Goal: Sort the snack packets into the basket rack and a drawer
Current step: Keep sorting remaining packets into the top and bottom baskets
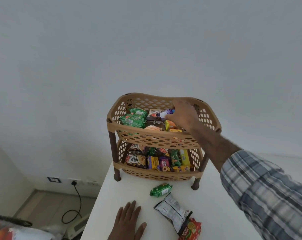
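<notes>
We reach our right hand (183, 115) over the top basket of the tan two-tier basket rack (112, 126), fingers closed around a small purple-and-white packet (165, 113) held just above the snacks already lying there: green packets (133, 118) at the left, orange ones (171, 125) nearer the hand. The lower basket is packed with salted peanut packs (136, 160) and biscuit packets. Our left hand (128, 220) rests flat and empty on the white table (216, 213). Three packets lie loose on the table in front of the rack: a green packet (161, 190), a white-backed pouch (172, 211), and a red packet (191, 229) touching it.
</notes>
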Motion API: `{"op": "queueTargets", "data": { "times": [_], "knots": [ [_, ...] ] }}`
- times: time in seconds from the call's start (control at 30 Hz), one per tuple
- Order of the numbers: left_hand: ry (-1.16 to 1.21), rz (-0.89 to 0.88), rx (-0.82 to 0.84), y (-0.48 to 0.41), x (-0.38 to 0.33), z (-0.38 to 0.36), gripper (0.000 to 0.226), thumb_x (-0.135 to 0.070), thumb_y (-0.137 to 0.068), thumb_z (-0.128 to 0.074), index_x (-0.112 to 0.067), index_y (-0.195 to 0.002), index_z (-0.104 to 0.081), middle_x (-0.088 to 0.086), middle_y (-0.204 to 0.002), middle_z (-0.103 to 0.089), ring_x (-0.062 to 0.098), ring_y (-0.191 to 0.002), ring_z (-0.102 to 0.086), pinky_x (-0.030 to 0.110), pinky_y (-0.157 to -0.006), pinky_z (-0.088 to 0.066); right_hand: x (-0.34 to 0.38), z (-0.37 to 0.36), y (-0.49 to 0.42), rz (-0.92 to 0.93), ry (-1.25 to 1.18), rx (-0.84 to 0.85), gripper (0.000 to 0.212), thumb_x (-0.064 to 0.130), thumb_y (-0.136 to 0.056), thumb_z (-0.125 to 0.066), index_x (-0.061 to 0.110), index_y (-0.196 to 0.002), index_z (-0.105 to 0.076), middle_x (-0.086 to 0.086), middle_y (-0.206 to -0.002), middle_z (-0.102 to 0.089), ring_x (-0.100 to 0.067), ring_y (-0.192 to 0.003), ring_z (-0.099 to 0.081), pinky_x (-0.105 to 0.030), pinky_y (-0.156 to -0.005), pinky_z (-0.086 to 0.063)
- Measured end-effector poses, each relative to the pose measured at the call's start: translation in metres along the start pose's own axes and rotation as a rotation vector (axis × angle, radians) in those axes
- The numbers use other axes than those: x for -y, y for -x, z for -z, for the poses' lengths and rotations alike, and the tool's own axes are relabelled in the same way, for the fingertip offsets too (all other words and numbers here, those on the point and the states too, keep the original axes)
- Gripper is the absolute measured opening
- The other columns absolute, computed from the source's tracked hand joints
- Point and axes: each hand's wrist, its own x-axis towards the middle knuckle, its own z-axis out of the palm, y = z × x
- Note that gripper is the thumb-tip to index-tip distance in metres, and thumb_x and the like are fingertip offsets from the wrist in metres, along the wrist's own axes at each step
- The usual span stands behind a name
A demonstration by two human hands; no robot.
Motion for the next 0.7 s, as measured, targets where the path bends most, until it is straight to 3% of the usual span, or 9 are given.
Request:
{"op": "queueTargets", "data": {
  "times": [0.13, 0.2, 0.3, 0.37, 0.43, 0.57, 0.63, 0.7],
  "knots": [
    [-0.031, 0.010, 0.102, -0.001, 0.001, 0.004, 0.059, -0.061, -0.078, -0.041, -0.024, -0.099, -0.082, 0.000, -0.114, -0.076, 0.019, -0.103, -0.074, 0.019, -0.119, 0.001, 0.006, -0.021, -0.013, 0.005, -0.078, 0.175, 0.034, 0.040, -0.080, -0.080, 0.023, -0.091, -0.053, 0.004, -0.093, -0.058, -0.011, -0.077, -0.052, -0.028, -0.060, -0.036],
    [-0.033, -0.007, 0.077, -0.002, 0.002, 0.004, 0.060, -0.061, -0.077, -0.042, -0.022, -0.097, -0.083, 0.001, -0.113, -0.077, 0.021, -0.116, -0.060, 0.018, -0.119, -0.002, 0.010, -0.028, -0.017, 0.011, -0.106, 0.268, 0.031, 0.036, -0.082, -0.079, 0.022, -0.096, -0.055, 0.003, -0.096, -0.059, -0.011, -0.079, -0.052, -0.028, -0.062, -0.037],
    [-0.043, -0.018, 0.084, -0.002, 0.003, 0.000, 0.065, -0.064, -0.088, -0.035, -0.020, -0.097, -0.083, 0.003, -0.113, -0.077, 0.016, -0.115, -0.049, 0.018, -0.118, -0.006, 0.013, -0.029, -0.021, 0.071, -0.011, 0.297, 0.028, 0.030, -0.085, -0.077, 0.020, -0.100, -0.056, 0.002, -0.099, -0.062, -0.011, -0.079, -0.053, -0.028, -0.063, -0.038],
    [-0.034, 0.001, 0.100, -0.003, 0.005, -0.001, 0.070, -0.066, -0.093, -0.030, -0.021, -0.097, -0.083, 0.003, -0.113, -0.076, 0.020, -0.115, -0.060, 0.019, -0.118, -0.006, 0.014, -0.028, -0.023, 0.123, 0.101, 0.266, 0.020, 0.025, -0.087, -0.074, 0.021, -0.102, -0.062, 0.001, -0.105, -0.065, -0.014, -0.086, -0.057, -0.031, -0.072, -0.047],
    [-0.022, 0.030, 0.116, -0.004, 0.006, 0.000, 0.062, -0.064, -0.083, -0.039, -0.022, -0.099, -0.082, 0.002, -0.114, -0.076, 0.020, -0.109, -0.070, 0.019, -0.119, -0.003, 0.015, -0.028, -0.025, 0.141, 0.125, 0.299, 0.016, 0.015, -0.089, -0.069, 0.022, -0.104, -0.071, 0.000, -0.113, -0.069, -0.015, -0.095, -0.062, -0.035, -0.084, -0.054],
    [-0.004, 0.017, 0.081, -0.002, 0.009, -0.009, 0.060, -0.061, -0.080, -0.043, -0.021, -0.104, -0.081, 0.003, -0.119, -0.075, 0.022, -0.119, -0.059, 0.022, -0.118, -0.005, 0.014, -0.023, -0.023, 0.161, 0.063, 0.481, 0.037, -0.004, -0.092, -0.053, 0.018, -0.113, -0.074, -0.002, -0.130, -0.066, -0.017, -0.114, -0.062, -0.039, -0.100, -0.052],
    [0.010, 0.027, 0.104, 0.000, 0.006, -0.008, 0.059, -0.061, -0.082, -0.043, -0.023, -0.107, -0.080, 0.002, -0.122, -0.074, 0.021, -0.111, -0.071, 0.025, -0.115, -0.008, 0.013, -0.014, -0.018, 0.144, 0.012, 0.446, 0.038, -0.004, -0.094, -0.051, 0.017, -0.117, -0.072, -0.002, -0.130, -0.067, -0.014, -0.112, -0.062, -0.037, -0.100, -0.051],
    [0.020, 0.034, 0.085, 0.001, 0.005, -0.007, 0.059, -0.061, -0.085, -0.042, -0.024, -0.112, -0.078, 0.001, -0.128, -0.071, 0.021, -0.113, -0.071, 0.027, -0.113, -0.009, 0.012, -0.001, -0.003, 0.122, -0.120, 0.317, 0.032, 0.004, -0.099, -0.050, 0.018, -0.120, -0.069, 0.001, -0.126, -0.067, -0.011, -0.107, -0.061, -0.029, -0.093, -0.049]
  ]
}}
